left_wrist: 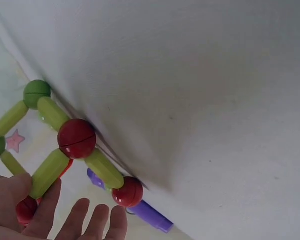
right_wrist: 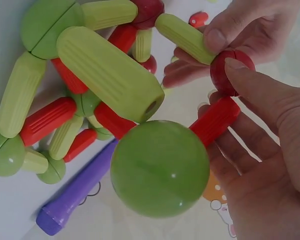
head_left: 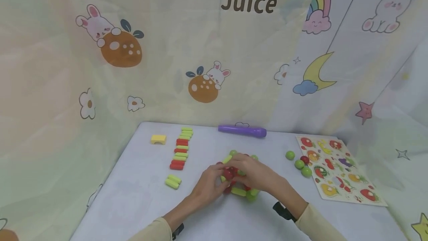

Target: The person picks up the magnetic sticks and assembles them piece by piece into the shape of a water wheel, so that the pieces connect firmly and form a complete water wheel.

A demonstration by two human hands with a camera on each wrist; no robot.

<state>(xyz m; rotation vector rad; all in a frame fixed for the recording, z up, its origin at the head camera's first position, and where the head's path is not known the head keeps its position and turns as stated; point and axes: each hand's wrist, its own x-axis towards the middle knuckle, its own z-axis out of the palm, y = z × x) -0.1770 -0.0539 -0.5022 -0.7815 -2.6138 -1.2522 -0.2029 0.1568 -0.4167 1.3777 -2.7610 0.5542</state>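
Both hands are at a framework of toy rods and balls [head_left: 239,192] standing on the table. My left hand [head_left: 208,183] pinches a yellow-green rod [left_wrist: 51,172] between thumb and forefinger; its other fingers are spread. In the right wrist view that rod [right_wrist: 184,37] runs into a red ball [right_wrist: 232,71]. My right hand [head_left: 255,170] holds this ball with its thumb on top, its fingers behind a red rod [right_wrist: 215,121] below it. A large green ball [right_wrist: 160,168] sits close to the right wrist camera. In the head view the hands hide much of the framework.
Red and yellow-green rods [head_left: 181,150] lie in a column at left, near a yellow arched block [head_left: 158,139] and two loose rods [head_left: 173,182]. A purple microphone-shaped stick [head_left: 242,131] lies at the back. Several balls [head_left: 299,164] sit beside a fruit-printed sheet [head_left: 341,170] at right.
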